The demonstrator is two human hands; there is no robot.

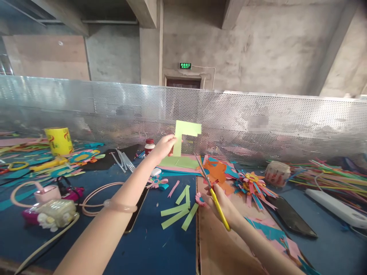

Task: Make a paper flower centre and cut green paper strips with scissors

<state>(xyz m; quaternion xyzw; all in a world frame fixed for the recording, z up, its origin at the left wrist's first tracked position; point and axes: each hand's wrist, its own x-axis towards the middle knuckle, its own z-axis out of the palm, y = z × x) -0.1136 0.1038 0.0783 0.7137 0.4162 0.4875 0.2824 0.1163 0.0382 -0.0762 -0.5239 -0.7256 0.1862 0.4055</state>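
My left hand [166, 146] is closed on an L-shaped piece of light green paper [187, 128], held upright above the table. In my right hand [219, 202] is a pair of scissors [215, 204] with yellow handles, its blades pointing up and away, apart from the paper. Several cut light green paper strips [175, 209] lie on the blue tabletop between my arms. Behind them, a flat light green sheet [183, 162] rests on pink and blue paper. A small pink paper curl [200, 198] sits just left of my right hand.
A perforated metal screen [129, 107] runs along the back. On the left are a yellow tape roll [59, 141], a glue gun [48, 164] and a cabled power strip [54, 212]. To the right lie a paper flower [252, 183], a phone [292, 217] and a white device [336, 207].
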